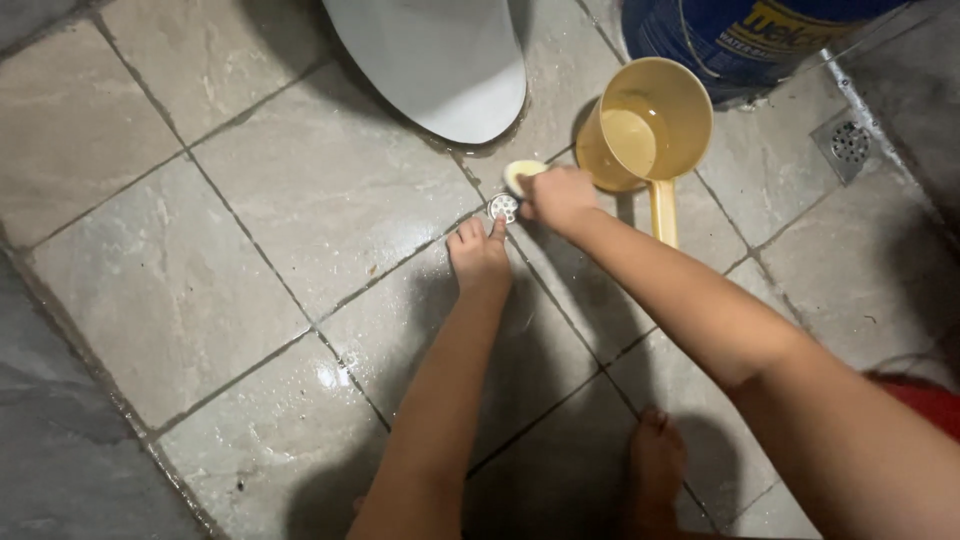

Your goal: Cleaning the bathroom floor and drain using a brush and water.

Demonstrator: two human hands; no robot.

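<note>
Fingers (492,228) of the left hand (478,255) lie close together, their tips touching a small round metal drain cover (504,207) set in the wet grey tile floor (250,250), just in front of a white toilet base (440,70). The cover is silvery, perforated with small holes, and sits where grout lines meet. Just beside it, the right hand (560,195) is curled around a pale yellow scrubbing pad (521,175), held against the floor at the cover's far edge; only one end of the pad shows past the knuckles. Near that hand stands a yellow plastic dipper (650,130) with a long handle pointing toward the person, holding clear water to about half its depth. Behind the dipper is a large blue bucket (720,40), its contents out of view. A second, square drain grate (848,143) lies in the floor at the far right. A bare foot (655,460) rests on the tiles below the arms
</note>
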